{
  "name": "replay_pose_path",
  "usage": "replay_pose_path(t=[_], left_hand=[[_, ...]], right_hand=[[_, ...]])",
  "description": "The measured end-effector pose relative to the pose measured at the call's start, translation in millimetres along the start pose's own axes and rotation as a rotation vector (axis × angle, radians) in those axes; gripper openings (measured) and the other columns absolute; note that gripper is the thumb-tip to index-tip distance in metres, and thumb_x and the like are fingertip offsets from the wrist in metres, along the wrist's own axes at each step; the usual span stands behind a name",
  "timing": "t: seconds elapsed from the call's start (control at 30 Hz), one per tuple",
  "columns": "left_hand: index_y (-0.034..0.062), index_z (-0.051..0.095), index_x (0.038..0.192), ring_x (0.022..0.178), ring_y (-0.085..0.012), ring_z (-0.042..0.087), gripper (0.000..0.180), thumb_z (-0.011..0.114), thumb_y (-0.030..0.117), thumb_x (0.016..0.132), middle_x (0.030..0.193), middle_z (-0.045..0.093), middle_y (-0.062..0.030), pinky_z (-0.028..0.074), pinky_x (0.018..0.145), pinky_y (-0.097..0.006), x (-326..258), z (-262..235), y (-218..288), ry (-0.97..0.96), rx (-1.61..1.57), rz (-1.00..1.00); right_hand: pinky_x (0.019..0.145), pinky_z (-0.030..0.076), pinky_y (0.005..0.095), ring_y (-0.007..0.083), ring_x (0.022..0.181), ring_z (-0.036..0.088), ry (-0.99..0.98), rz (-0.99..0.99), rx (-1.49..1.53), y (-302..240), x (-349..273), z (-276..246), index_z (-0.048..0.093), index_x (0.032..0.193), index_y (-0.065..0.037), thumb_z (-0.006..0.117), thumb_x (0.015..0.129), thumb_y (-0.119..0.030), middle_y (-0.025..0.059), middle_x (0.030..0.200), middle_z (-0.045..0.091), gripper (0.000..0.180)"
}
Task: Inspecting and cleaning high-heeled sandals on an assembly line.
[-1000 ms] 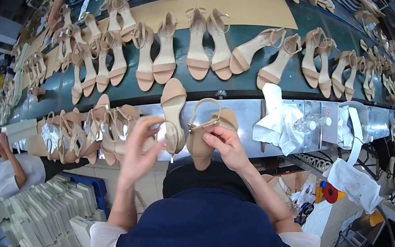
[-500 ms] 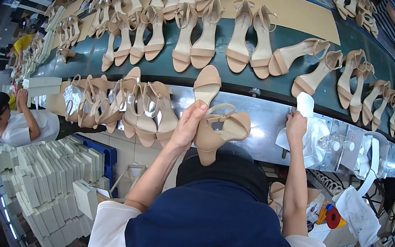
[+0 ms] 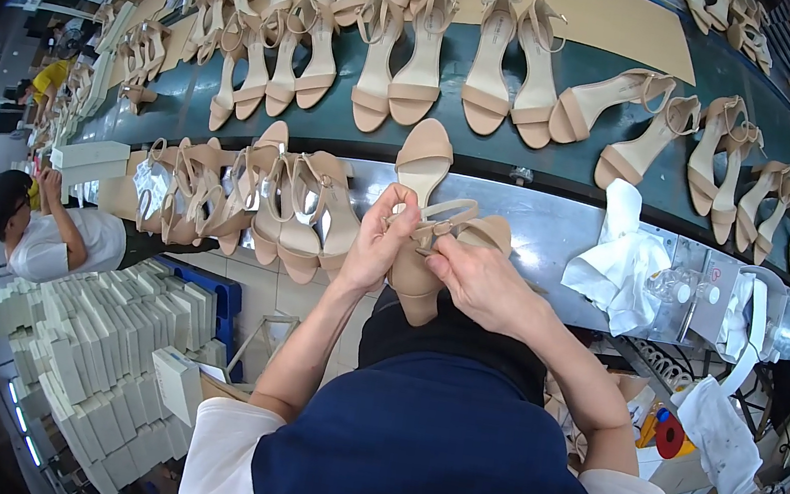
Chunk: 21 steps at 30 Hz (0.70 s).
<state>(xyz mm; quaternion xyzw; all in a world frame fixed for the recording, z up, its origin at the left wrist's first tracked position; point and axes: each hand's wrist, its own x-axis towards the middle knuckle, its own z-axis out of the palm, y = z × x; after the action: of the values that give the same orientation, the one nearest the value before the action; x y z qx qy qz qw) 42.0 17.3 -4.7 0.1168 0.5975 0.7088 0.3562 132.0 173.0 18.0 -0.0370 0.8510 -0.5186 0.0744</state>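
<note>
My left hand [image 3: 382, 237] is closed around a pair of beige heeled sandals in front of my waist. One sandal [image 3: 426, 146] points away from me over the bench edge, its insole facing up. The other sandal [image 3: 413, 288] has its block heel toward me and its ankle strap raised in a loop. Against this second sandal's heel cup, my right hand [image 3: 486, 282] is closed with thumb and fingertips pinched together. Whatever lies between those fingertips is too small and covered to make out.
Beyond the metal bench [image 3: 544, 230] runs a green conveyor [image 3: 329, 142] with many beige sandals. More sandals [image 3: 303, 219] stand to the left. A crumpled white cloth [image 3: 621, 274] and clear bottles [image 3: 677, 287] lie right. Stacked pale boxes [image 3: 113, 349] and a person [image 3: 63, 236] are at left.
My right hand has left the white cloth on the bench and come left to the held sandal, pinching at its heel cup. The cloth stays on the bench. My left hand keeps its hold.
</note>
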Motion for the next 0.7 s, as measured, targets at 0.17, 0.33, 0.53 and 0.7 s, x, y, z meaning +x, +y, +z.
replay_pose_path(t=[0.17,0.33,0.53,0.7], left_hand=[[0.0063,0.047,0.092,0.075,-0.0028,0.036,0.015,0.042,0.020,0.096,0.082,0.043,0.0027,0.033,0.068,-0.018,4,4,-4,0.057,0.008,0.020],[0.0049,0.047,0.092,0.074,-0.0036,0.036,0.013,0.040,0.015,0.095,0.082,0.042,0.0024,0.032,0.067,-0.019,3,11,-3,0.072,-0.007,0.024],[0.0037,0.047,0.093,0.074,-0.0039,0.035,0.012,0.039,0.013,0.093,0.082,0.042,0.0016,0.031,0.066,-0.019,2,13,-4,0.079,0.175,0.089],[0.0033,0.048,0.094,0.073,-0.0042,0.036,0.013,0.039,0.013,0.091,0.081,0.042,0.0013,0.032,0.065,-0.020,0,15,-4,0.096,0.003,0.016]], right_hand=[[0.064,0.044,0.0489,0.0422,0.073,0.057,-0.114,-0.020,-0.091,0,16,-7,0.050,0.086,0.001,0.041,0.095,-0.025,0.0236,0.074,0.059,0.028],[0.062,0.045,0.0481,0.0421,0.068,0.058,-0.149,-0.045,-0.004,7,19,-8,0.055,0.080,-0.001,0.042,0.093,-0.027,0.0234,0.068,0.060,0.032],[0.056,0.045,0.0501,0.0408,0.057,0.057,-0.122,0.050,-0.297,-10,15,0,0.058,0.077,-0.003,0.044,0.091,-0.025,0.0224,0.061,0.059,0.029],[0.064,0.043,0.0480,0.0404,0.068,0.057,-0.144,0.124,-0.130,-6,8,-8,0.055,0.082,-0.001,0.044,0.092,-0.023,0.0212,0.067,0.058,0.026]])
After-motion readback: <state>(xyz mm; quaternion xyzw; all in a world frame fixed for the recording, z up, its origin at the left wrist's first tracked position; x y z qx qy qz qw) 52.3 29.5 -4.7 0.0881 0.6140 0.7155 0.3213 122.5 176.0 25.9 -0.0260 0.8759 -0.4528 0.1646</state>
